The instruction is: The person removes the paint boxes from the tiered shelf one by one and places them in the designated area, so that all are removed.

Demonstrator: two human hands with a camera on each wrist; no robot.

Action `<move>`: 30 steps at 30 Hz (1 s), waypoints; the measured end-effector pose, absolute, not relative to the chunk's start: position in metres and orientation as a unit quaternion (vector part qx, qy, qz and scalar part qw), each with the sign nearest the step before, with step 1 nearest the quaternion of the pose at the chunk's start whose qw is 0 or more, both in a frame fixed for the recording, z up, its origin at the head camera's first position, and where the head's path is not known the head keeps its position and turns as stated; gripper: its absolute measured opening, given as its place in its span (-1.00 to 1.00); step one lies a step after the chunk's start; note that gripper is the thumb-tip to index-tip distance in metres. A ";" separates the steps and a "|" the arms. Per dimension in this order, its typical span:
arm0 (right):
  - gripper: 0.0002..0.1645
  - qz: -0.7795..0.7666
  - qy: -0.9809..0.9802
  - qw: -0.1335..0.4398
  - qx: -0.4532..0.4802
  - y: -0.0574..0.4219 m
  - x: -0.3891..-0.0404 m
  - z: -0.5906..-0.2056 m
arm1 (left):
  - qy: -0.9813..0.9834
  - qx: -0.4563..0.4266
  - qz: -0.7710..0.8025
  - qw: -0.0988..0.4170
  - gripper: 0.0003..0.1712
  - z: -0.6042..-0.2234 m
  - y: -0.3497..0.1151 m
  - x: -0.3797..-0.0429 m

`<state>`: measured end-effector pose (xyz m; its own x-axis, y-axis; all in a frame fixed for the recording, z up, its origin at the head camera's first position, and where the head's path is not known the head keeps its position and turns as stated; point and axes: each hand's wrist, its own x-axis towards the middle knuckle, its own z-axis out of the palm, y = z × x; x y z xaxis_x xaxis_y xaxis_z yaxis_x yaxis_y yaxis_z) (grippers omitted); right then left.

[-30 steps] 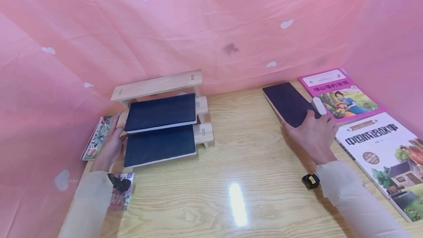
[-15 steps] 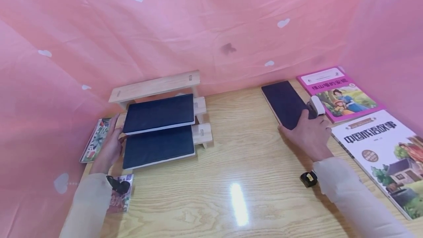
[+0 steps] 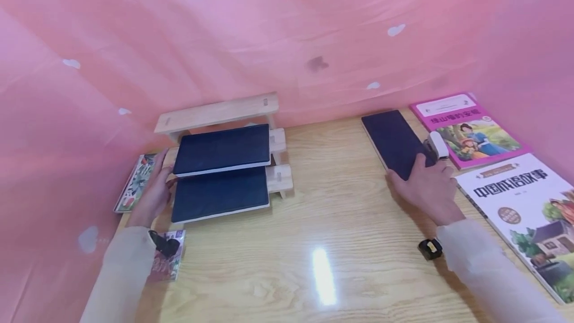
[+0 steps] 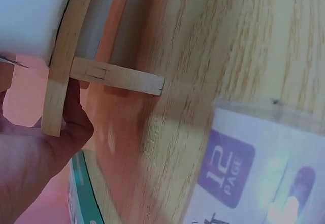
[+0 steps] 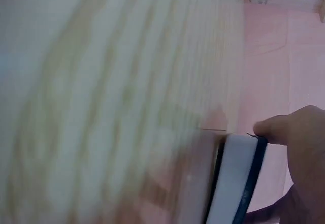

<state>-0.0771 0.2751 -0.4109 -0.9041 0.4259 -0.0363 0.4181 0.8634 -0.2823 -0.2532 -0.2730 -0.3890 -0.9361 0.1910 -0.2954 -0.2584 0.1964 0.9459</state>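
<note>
My left hand (image 3: 154, 196) grips the left end of a stepped wooden rack (image 3: 219, 111). In the left wrist view its fingers curl round an upright wooden piece (image 4: 55, 104). Two dark navy notebooks (image 3: 221, 148) lie on the rack's lower steps, one in front of the other. At the right, my right hand (image 3: 428, 188) holds the near end of another navy notebook (image 3: 390, 133), thumb at its left edge. The right wrist view shows that notebook's white page edge (image 5: 234, 168) close over the wood. A white-topped stapler (image 3: 438, 145) stands against the notebook's right side by the fingers.
A pink-covered book (image 3: 471, 128) and a larger white picture book (image 3: 515, 203) lie on the right. A thin illustrated book (image 3: 136, 183) lies left of the rack, and a small clear-wrapped packet (image 3: 172, 258) sits near the left wrist. Pink cloth (image 3: 341, 29) encloses the table.
By the right hand, the stapler shows more of its dark base than before. The left hand keeps its grip on the rack. The head view has shifted slightly.
</note>
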 end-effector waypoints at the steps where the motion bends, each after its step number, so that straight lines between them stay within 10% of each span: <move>1: 0.32 0.142 -0.966 0.013 -0.216 0.276 -0.076 -0.410 | 0.751 -0.023 0.636 0.176 -0.46 -0.389 -0.271 -0.254; 14: 0.43 0.134 -0.971 -0.005 -0.198 0.268 -0.070 -0.391 | 0.753 -0.037 0.637 0.162 -0.44 -0.390 -0.270 -0.254; 21: 0.27 0.137 -0.982 0.095 -0.087 0.240 -0.071 -0.362 | 0.761 -0.037 0.632 0.145 -0.43 -0.391 -0.270 -0.255; 30: 0.14 0.235 -0.960 0.090 0.124 0.194 -0.092 -0.344 | 0.757 -0.037 0.635 0.147 -0.43 -0.391 -0.269 -0.256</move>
